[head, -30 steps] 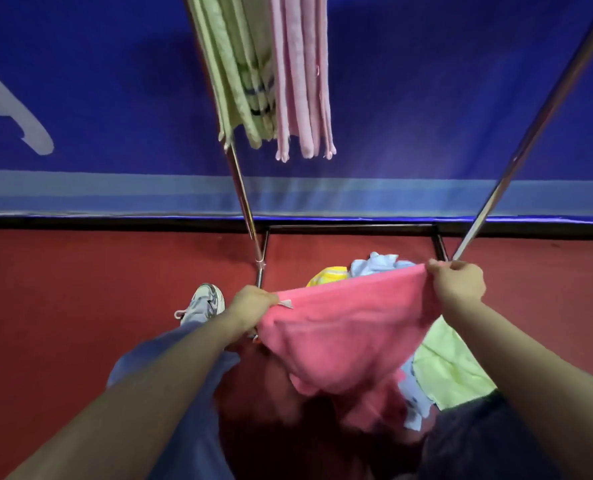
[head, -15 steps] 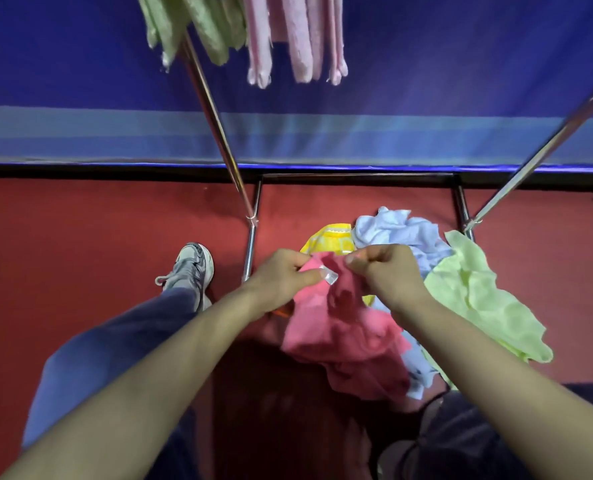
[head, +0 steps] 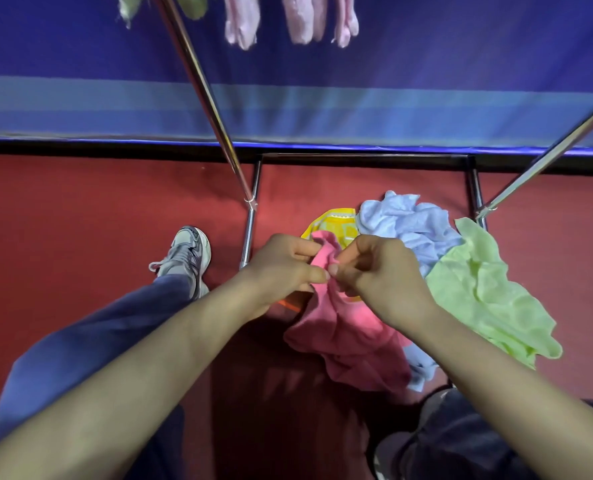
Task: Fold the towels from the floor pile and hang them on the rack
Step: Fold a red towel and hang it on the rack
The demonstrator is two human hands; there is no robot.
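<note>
Two grips are met at one point over the floor pile: the left grip (head: 283, 268) and the right grip (head: 380, 277) are both clamped on the upper edge of the pink towel (head: 343, 344), thumbs and fingertips touching, and the cloth is gathered between them. A second ago the same edge was held stretched wide between grips well apart; since then the two corners have been brought together, so that the towel is now doubled and its lower part is left hanging in loose folds, just above or on the red floor (head: 80, 202); which of the two cannot be told. By this the first fold is judged to be under way, with squaring of the edges and hanging not yet done. Three more towels are left on the floor beside it: a yellow towel (head: 336, 225) just behind the grips, a pale blue towel (head: 407, 225) and a light green towel (head: 485, 303) to the right. On the rack (head: 201, 88) pink towels (head: 302, 19) and a green towel (head: 125, 8) are already hung, only their ends being seen at the top edge. No brand or writing can be read: the small white tag seen half a second ago at the towel's edge is now hidden between the fingers, and nothing legible is shown on the yellow towel's pattern or on the shoe (head: 184, 254).
</note>
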